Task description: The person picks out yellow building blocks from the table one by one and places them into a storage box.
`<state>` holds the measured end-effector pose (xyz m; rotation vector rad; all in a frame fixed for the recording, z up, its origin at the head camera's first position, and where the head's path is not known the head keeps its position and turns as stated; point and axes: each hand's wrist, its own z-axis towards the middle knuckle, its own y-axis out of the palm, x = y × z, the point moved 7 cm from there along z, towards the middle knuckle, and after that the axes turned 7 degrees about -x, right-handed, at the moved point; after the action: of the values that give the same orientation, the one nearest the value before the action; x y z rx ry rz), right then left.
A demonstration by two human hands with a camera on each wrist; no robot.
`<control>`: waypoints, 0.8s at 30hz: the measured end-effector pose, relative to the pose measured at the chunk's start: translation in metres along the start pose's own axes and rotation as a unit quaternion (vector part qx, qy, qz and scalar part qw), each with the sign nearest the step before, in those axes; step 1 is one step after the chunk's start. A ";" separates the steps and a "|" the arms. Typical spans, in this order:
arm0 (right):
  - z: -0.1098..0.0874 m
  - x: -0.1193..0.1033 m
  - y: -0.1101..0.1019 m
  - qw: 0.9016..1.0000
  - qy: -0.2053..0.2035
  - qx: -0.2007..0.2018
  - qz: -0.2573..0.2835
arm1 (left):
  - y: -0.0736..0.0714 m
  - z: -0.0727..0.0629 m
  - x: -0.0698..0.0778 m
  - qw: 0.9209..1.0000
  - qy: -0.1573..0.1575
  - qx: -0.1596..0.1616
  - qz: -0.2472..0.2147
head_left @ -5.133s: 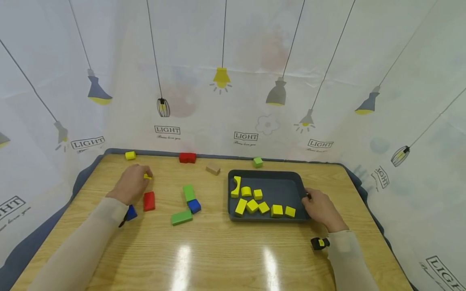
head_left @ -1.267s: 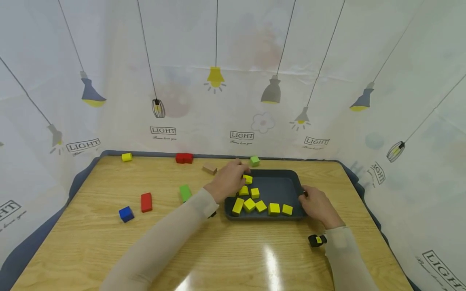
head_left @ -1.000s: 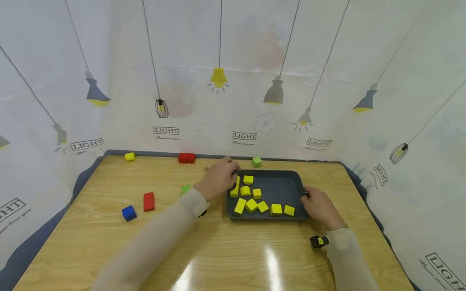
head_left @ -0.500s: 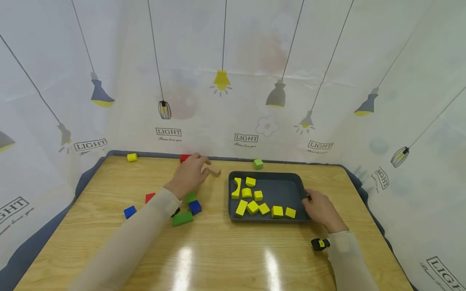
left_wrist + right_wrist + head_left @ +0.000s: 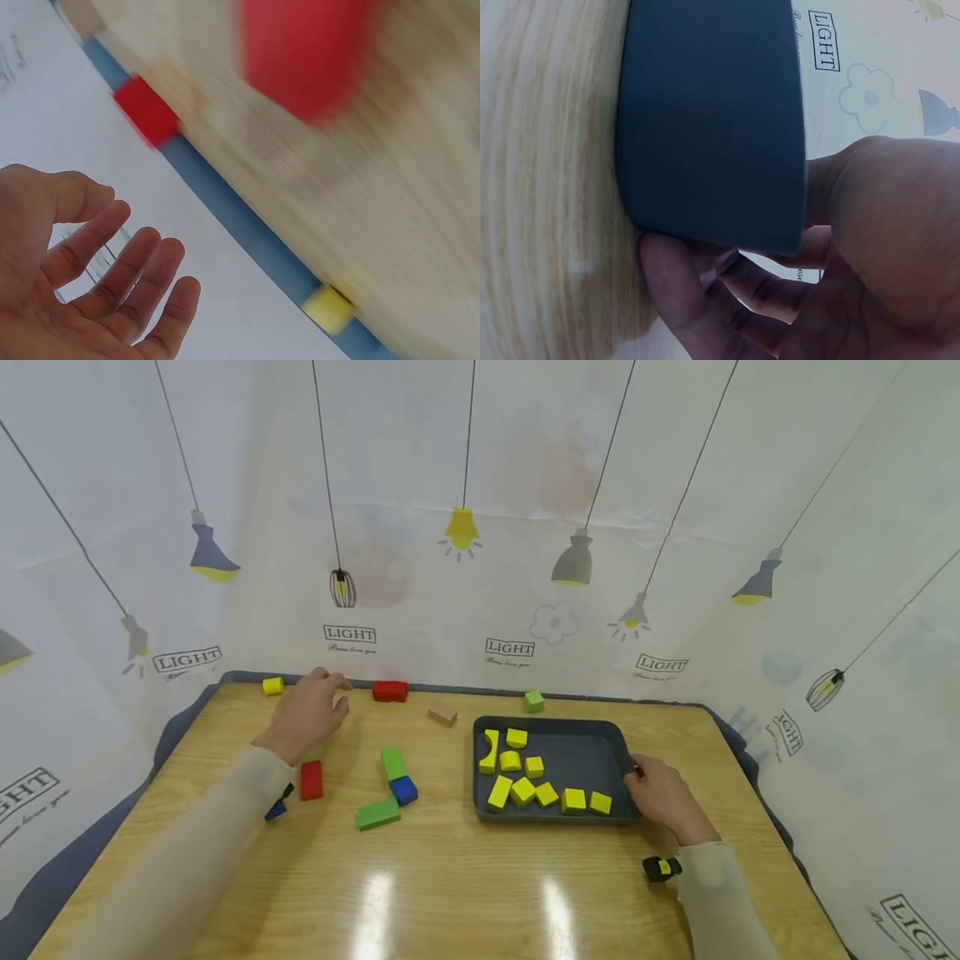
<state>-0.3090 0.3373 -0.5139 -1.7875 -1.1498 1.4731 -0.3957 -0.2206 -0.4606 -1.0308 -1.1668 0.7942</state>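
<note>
My left hand (image 5: pixel 306 717) is over the back left of the table, fingers loosely bent with nothing between them. Nearest to it are a yellow block (image 5: pixel 273 686) by the back edge and a red block (image 5: pixel 311 780) beside the wrist. In the left wrist view the palm and fingers are bare, with that yellow block (image 5: pixel 328 308) beyond the fingertips. My right hand (image 5: pixel 667 797) grips the right end of a dark grey tray (image 5: pixel 588 764). Several yellow blocks (image 5: pixel 573 801) lie in the tray, among them an arch-cut one (image 5: pixel 490 752). In the right wrist view, fingers curl around the tray's wall (image 5: pixel 712 127).
Two green blocks (image 5: pixel 378 814) and a blue block (image 5: pixel 404 790) lie left of the tray. A red piece (image 5: pixel 390 692), a wooden block (image 5: pixel 442 714) and a light green cube (image 5: pixel 533 701) lie toward the back. Another blue block (image 5: pixel 276 810) is partly hidden by the left wrist.
The left hand carried a yellow block from the left into the tray, let it go, and has moved back left, bare. The right hand keeps its grip on the tray.
</note>
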 end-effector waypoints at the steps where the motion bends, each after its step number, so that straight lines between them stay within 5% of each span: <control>1: 0.000 0.000 0.000 1.000 0.002 -0.001 0.002 | -0.003 -0.003 -0.008 1.000 -0.005 -0.001 0.005; 13: 0.000 0.000 -0.001 1.000 0.009 -0.001 0.000 | -0.031 -0.025 -0.088 0.999 -0.034 0.020 0.023; 17: 0.000 0.002 0.000 1.000 0.012 -0.001 -0.003 | -0.027 -0.025 -0.098 0.998 -0.057 0.028 0.020; 24: 0.001 0.000 0.001 1.000 0.005 0.006 -0.005 | -0.008 -0.017 -0.105 0.991 -0.123 -0.007 -0.047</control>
<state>-0.3098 0.3369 -0.5147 -1.7766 -1.1414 1.4604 -0.4037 -0.3229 -0.4905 -0.8998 -1.4223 0.8569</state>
